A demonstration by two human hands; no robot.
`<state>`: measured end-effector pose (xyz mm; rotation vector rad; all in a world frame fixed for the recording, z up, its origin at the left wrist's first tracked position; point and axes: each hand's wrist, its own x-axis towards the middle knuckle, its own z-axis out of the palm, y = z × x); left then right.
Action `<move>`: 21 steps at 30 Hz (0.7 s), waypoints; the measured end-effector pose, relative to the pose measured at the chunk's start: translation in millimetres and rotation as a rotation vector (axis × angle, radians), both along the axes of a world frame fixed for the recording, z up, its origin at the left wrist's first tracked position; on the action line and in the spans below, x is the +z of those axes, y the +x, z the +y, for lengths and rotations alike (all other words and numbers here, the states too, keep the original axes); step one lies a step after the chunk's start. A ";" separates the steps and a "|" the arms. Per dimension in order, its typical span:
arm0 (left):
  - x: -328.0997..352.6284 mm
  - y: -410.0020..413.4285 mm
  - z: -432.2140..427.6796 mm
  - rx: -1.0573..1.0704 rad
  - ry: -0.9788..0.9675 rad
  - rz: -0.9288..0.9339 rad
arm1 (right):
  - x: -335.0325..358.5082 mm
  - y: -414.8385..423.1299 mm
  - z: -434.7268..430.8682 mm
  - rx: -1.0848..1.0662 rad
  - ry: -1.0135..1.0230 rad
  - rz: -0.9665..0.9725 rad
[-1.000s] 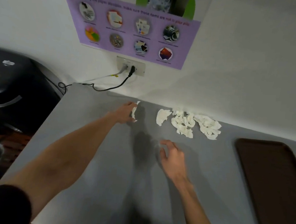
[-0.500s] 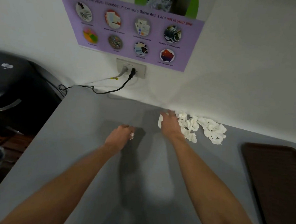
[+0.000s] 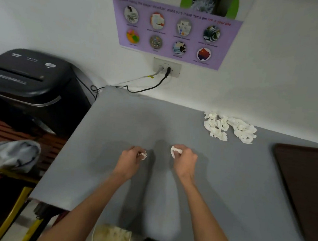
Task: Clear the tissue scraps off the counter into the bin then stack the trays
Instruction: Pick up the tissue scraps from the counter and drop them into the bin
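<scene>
My left hand [image 3: 131, 159] grips a small crumpled tissue scrap [image 3: 143, 154] above the middle of the grey counter [image 3: 105, 128]. Close beside it, my right hand [image 3: 185, 160] holds another white tissue scrap [image 3: 175, 151] in curled fingers. A pile of several white tissue scraps [image 3: 229, 128] lies against the wall at the back right. A dark brown tray [image 3: 306, 185] lies flat at the counter's right edge. Below the counter's front edge a small cream bin [image 3: 111, 236] shows, with white scraps inside.
A black paper shredder [image 3: 27, 81] stands left of the counter. A wall socket [image 3: 166, 68] with two cables sits above the back left corner. A grey cloth bag [image 3: 9, 155] lies on a slatted wooden surface [image 3: 45, 146] at the left.
My right hand took a scrap from the pile and drew back toward me. My left hand, still holding its scrap, also came nearer. The view tilted down, revealing the bin.
</scene>
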<state>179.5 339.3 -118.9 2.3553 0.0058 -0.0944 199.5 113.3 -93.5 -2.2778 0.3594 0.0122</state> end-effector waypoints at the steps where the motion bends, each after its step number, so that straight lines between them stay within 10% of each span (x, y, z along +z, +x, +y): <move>1: 4.9 -16.4 6.7 0.011 -0.029 -0.010 | 6.8 -25.9 9.6 -0.025 0.044 -0.022; 21: 43.9 -350.7 168.3 0.149 -0.226 0.095 | 6.8 -394.3 165.9 -0.180 0.352 0.073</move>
